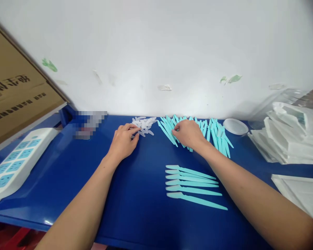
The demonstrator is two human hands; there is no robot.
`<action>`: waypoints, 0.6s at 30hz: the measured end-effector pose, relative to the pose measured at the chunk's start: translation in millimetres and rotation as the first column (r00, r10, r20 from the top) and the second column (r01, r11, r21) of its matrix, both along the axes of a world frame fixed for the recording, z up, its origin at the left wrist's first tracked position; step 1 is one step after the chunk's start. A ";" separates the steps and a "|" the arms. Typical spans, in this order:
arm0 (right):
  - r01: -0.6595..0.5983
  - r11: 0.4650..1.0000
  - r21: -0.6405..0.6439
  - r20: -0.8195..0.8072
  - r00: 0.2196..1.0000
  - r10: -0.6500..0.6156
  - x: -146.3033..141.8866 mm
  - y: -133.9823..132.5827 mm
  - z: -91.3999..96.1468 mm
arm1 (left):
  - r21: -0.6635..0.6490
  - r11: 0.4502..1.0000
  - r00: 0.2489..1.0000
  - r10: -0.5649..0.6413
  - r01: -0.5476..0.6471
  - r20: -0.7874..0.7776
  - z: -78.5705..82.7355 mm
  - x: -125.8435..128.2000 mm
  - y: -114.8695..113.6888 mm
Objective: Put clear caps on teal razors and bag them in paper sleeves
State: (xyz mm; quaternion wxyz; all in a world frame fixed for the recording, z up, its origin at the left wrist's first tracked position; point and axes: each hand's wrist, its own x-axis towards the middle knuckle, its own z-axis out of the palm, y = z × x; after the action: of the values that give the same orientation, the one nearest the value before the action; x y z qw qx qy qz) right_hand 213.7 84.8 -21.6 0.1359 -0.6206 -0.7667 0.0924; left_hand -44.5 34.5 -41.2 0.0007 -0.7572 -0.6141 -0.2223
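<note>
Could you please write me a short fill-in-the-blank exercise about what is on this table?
1. The table is coloured ____.
2. The left hand touches the clear caps, which lie to the ____ of the teal heap.
3. The right hand rests on that heap, and the white lid lies to the heap's ____.

Missing words: blue; left; right.

Blue table (135, 208), teal sticks heaped (214, 133) and rowed (191, 184), clear caps (144, 124), lid (235, 126), white bags (289, 142), power strip (14, 163)
</note>
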 end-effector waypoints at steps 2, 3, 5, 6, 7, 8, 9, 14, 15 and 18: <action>0.021 1.000 0.000 -0.045 0.999 -0.021 0.7 -2.0 6.0 | -0.002 0.999 0.999 -0.035 0.035 -0.036 2.2 3.7 -0.4; 0.030 1.000 0.001 -0.073 0.997 -0.030 2.4 -4.0 10.5 | -0.001 0.999 0.997 -0.055 0.055 -0.058 3.3 5.1 -0.7; 0.026 1.000 -0.010 -0.138 0.990 -0.027 10.2 -10.0 20.7 | 0.002 0.996 0.992 -0.084 0.085 -0.099 4.8 6.5 -1.4; 0.008 1.000 -0.025 -0.171 0.985 -0.012 16.6 -14.0 25.5 | 0.005 0.996 0.989 -0.093 0.094 -0.113 5.3 6.5 -1.8; -0.018 0.999 -0.046 -0.202 0.979 0.009 24.4 -18.5 29.3 | 0.008 0.995 0.987 -0.100 0.102 -0.124 5.7 6.3 -2.3; -0.045 0.997 -0.067 -0.228 0.973 0.029 33.5 -23.6 31.8 | 0.010 0.994 0.986 -0.108 0.111 -0.129 6.1 6.1 -2.9; -0.074 0.993 -0.094 -0.255 0.966 0.048 43.1 -29.2 32.9 | 0.008 0.993 0.985 -0.117 0.119 -0.128 6.6 6.1 -3.7; -0.175 0.969 -0.176 -0.420 0.903 0.087 80.9 -61.0 19.8 | -0.125 0.969 0.975 -0.220 0.214 -0.036 13.6 12.4 -11.3; -0.184 0.970 -0.161 -0.443 0.891 0.096 84.0 -66.9 15.5 | -0.169 0.957 0.971 -0.239 0.235 -0.008 15.5 14.8 -13.5; -0.217 0.973 -0.080 -0.455 0.876 0.158 86.1 -80.1 4.0 | -0.277 0.922 0.963 -0.258 0.271 0.083 19.8 22.6 -20.1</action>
State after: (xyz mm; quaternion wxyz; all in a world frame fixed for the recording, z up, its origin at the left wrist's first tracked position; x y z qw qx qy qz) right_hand 299.8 4.6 -17.6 0.2582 -0.5131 -0.7640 0.2940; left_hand -21.9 14.4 -21.3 -0.1525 -0.8201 -0.5318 -0.1464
